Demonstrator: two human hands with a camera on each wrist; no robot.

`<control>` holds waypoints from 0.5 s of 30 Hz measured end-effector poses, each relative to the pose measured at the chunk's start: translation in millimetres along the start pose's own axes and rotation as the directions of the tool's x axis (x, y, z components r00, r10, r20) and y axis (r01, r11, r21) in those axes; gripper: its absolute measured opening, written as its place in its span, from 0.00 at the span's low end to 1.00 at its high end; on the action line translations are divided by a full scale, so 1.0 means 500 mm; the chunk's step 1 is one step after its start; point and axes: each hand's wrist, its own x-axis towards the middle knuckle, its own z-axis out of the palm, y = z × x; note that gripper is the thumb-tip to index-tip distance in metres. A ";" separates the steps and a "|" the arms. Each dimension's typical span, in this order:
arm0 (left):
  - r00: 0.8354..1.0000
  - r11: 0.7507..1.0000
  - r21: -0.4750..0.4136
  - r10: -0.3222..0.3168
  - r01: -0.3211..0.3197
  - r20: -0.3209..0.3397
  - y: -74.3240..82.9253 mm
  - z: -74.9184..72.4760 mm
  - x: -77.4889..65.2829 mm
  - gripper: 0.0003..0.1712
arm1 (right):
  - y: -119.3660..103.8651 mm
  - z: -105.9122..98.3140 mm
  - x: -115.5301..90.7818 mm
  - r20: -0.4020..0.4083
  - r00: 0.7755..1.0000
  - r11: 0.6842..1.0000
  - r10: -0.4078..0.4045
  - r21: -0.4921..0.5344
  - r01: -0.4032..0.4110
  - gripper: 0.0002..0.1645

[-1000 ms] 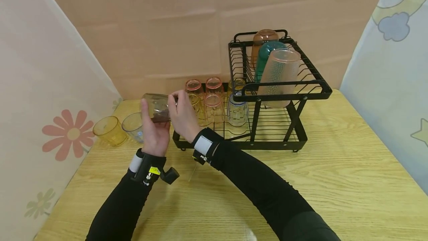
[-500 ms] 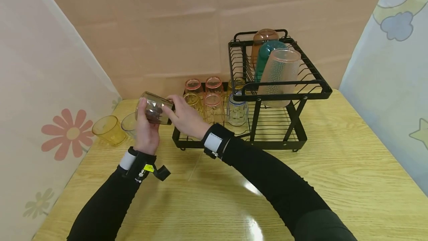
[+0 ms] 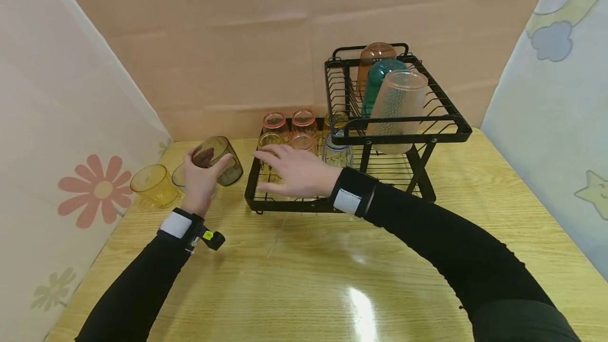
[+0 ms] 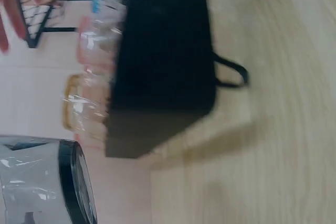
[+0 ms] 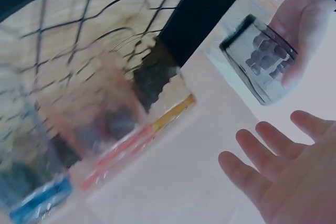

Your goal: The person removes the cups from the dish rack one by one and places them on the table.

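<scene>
My left hand (image 3: 199,186) grips a smoky grey-brown glass tumbler (image 3: 230,169), tilted with its thick base toward the lower right. Part of this tumbler (image 4: 34,182) also shows at the lower left of the left wrist view. Fingers spread, my right hand (image 3: 301,173) hovers over the front left of the black dish rack (image 3: 285,205) and holds nothing. It overlaps the upside-down yellow glass (image 3: 271,141) and pink glass (image 3: 304,143) there. In the right wrist view, the smoky tumbler (image 5: 262,59) and left hand appear beyond the right fingers.
On the table at left stand a yellow glass (image 3: 155,186) and a clear glass (image 3: 178,177), partly hidden by my left hand. Further upside-down glasses fill the rack's lower left. Its upper tier carries brown (image 3: 376,53), teal (image 3: 382,75) and frosted pinkish (image 3: 401,96) tumblers.
My right hand has let go of the smoky tumbler and moved right over the rack. My left hand keeps the tumbler, now turned with its base toward the lower right.
</scene>
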 end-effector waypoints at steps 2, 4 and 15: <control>0.999 0.997 0.064 0.038 -0.040 0.034 -0.013 -0.001 0.003 0.47 | 0.006 -0.004 -0.014 0.013 1.000 1.000 0.002 -0.027 -0.002 0.46; 0.995 0.991 0.113 0.071 -0.078 0.065 -0.025 -0.002 0.004 0.48 | 0.012 -0.005 -0.025 0.020 1.000 0.998 0.009 -0.059 -0.008 0.46; 0.984 0.972 0.191 0.111 -0.137 0.142 -0.085 -0.004 0.002 0.50 | 0.025 0.008 -0.061 0.001 0.999 0.990 0.054 -0.129 -0.053 0.44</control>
